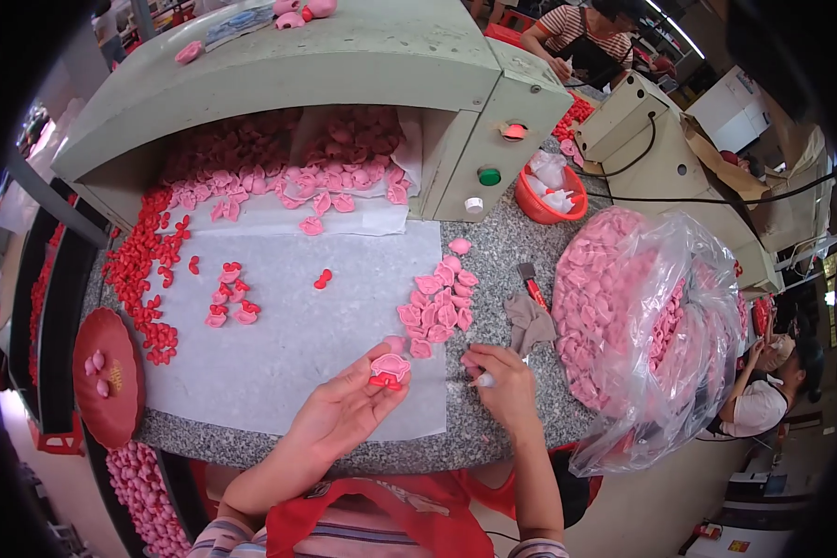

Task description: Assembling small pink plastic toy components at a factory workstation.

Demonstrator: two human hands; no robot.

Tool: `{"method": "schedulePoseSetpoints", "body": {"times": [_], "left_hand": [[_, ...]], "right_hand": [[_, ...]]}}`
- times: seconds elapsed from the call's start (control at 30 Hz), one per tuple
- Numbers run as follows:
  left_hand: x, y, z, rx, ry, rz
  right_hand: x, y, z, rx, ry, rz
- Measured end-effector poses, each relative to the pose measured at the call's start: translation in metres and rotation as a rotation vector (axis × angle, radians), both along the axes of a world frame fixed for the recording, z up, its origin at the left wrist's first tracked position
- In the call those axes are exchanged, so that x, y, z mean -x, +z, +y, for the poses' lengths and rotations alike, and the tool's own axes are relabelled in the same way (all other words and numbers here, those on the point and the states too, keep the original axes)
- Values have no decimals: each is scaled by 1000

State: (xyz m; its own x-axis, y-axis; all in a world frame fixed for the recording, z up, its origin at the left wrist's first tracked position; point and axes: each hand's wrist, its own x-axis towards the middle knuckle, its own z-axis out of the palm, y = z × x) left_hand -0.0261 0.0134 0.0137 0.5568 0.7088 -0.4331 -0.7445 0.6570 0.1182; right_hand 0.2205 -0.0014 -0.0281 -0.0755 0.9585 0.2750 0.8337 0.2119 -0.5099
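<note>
In my left hand (346,402), fingers closed around it, is a hollow pink plastic shell half (391,365) with a red piece along its lower edge. My right hand (506,383) is closed over the granite at the right edge of the white sheet. A small white object (485,379) pokes out from its fingers, mostly hidden, with a bit of pink beside the fingertips. Just beyond both hands lies a pile of pink shell halves (437,302). A few pink shells joined with red pieces (231,296) and a lone red piece (323,278) rest farther left.
A machine (325,79) with a wide opening full of pink shells stands behind. Red pieces (153,251) heap at left, near a red dish (110,379). On the right are a brush (533,284), a grey cloth (528,324), a red bowl (551,205) and a bulging clear bag (642,325).
</note>
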Motion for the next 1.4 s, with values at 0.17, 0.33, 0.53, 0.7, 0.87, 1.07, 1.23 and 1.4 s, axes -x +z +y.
{"method": "schedulePoseSetpoints", "body": {"times": [0.17, 0.33, 0.53, 0.7, 0.87, 1.07, 1.23, 1.4], "left_hand": [[-7, -1, -4, -67, 1, 46], [-8, 12, -10, -155, 15, 95], [-6, 16, -14, -317, 46, 184], [-7, 17, -16, -370, 42, 228], [-8, 18, -18, -412, 48, 265], [-11, 9, -22, -595, 113, 389], [-8, 11, -23, -803, 83, 594], [-7, 12, -21, -872, 74, 631]], "right_hand": [[46, 54, -12, 152, -122, 504], [95, 73, -16, -212, 76, 441], [97, 68, -15, -223, 68, 546], [100, 69, -18, -236, 59, 551], [100, 66, -20, -261, 51, 496], [99, 64, -20, -327, 58, 446], [95, 64, -16, -415, 122, 356], [93, 68, -14, -442, 143, 317]]}}
